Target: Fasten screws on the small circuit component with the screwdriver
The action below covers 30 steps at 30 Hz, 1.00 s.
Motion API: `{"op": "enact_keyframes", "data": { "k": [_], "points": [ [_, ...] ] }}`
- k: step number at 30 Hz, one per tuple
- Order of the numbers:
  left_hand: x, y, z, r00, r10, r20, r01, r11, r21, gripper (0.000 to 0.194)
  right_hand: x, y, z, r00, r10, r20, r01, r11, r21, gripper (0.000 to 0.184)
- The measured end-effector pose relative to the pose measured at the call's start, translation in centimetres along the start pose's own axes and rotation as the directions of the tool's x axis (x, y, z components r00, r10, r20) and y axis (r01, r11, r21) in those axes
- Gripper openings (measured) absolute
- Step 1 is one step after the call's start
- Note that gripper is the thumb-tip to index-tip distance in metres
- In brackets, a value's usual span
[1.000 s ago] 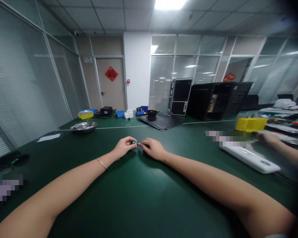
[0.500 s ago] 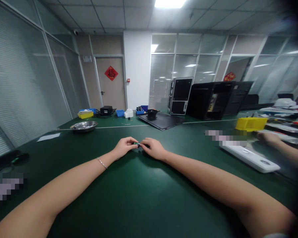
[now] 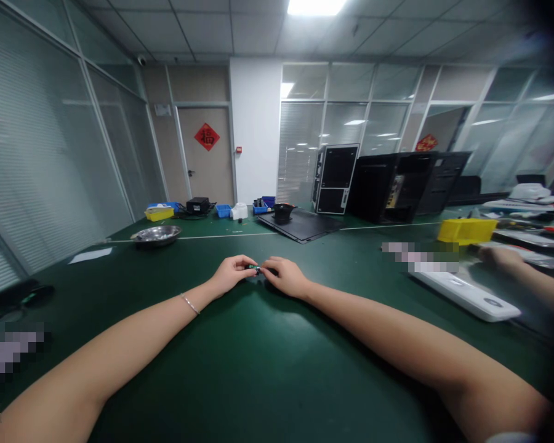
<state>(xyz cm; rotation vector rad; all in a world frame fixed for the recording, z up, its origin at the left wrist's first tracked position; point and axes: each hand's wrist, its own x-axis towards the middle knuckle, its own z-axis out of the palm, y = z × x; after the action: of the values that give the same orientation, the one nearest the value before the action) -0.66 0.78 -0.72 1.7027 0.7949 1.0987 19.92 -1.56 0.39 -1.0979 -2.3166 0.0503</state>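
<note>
Just above the green table [image 3: 268, 369], my left hand [image 3: 231, 272] pinches a small green circuit board [image 3: 253, 267] between thumb and fingers. A dark and silvery bit shows at the board's right end. My right hand [image 3: 284, 275] is closed at that end, thumb and fingertips pressed together against the small part. The fingers hide most of the piece, so its exact kind does not show. Both hands meet in front of me at mid-table.
A metal bowl [image 3: 157, 236] stands at the left, near a white paper [image 3: 90, 255]. Behind are a black panel [image 3: 305, 226] and computer cases [image 3: 338, 178]. On the right lie a white device [image 3: 464, 295] and a yellow bin [image 3: 466, 231], beside another person's hand [image 3: 503, 258].
My hands and the small board stay almost exactly where they were. The other person's blurred hand on the right shifts slightly.
</note>
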Motion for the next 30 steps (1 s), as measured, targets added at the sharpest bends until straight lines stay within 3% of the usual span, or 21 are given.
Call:
{"op": "enact_keyframes", "data": {
  "k": [8,13,22,30],
  "points": [
    [-0.09,0.25,0.12,1.0,-0.004,-0.014,0.004,1.0,0.017,0.033,0.05,0.16,0.07,1.0,0.023,-0.011,-0.023,1.0,0.004,0.025],
    [-0.05,0.22,-0.04,0.996,0.054,-0.069,-0.042,0.986,0.159,0.03,0.15,0.04,-0.05,0.994,0.099,-0.036,-0.098,0.995,0.012,0.024],
    [0.05,0.23,0.13,0.994,-0.013,0.113,-0.009,0.981,0.192,0.029,0.29,0.55,0.32,0.983,0.153,-0.103,-0.146,0.987,0.073,0.023],
    [0.02,0.5,0.36,0.985,0.005,0.171,-0.084,0.884,0.459,0.02,0.4,0.79,0.52,0.98,0.161,-0.114,-0.151,0.984,0.092,0.023]
  ]
}}
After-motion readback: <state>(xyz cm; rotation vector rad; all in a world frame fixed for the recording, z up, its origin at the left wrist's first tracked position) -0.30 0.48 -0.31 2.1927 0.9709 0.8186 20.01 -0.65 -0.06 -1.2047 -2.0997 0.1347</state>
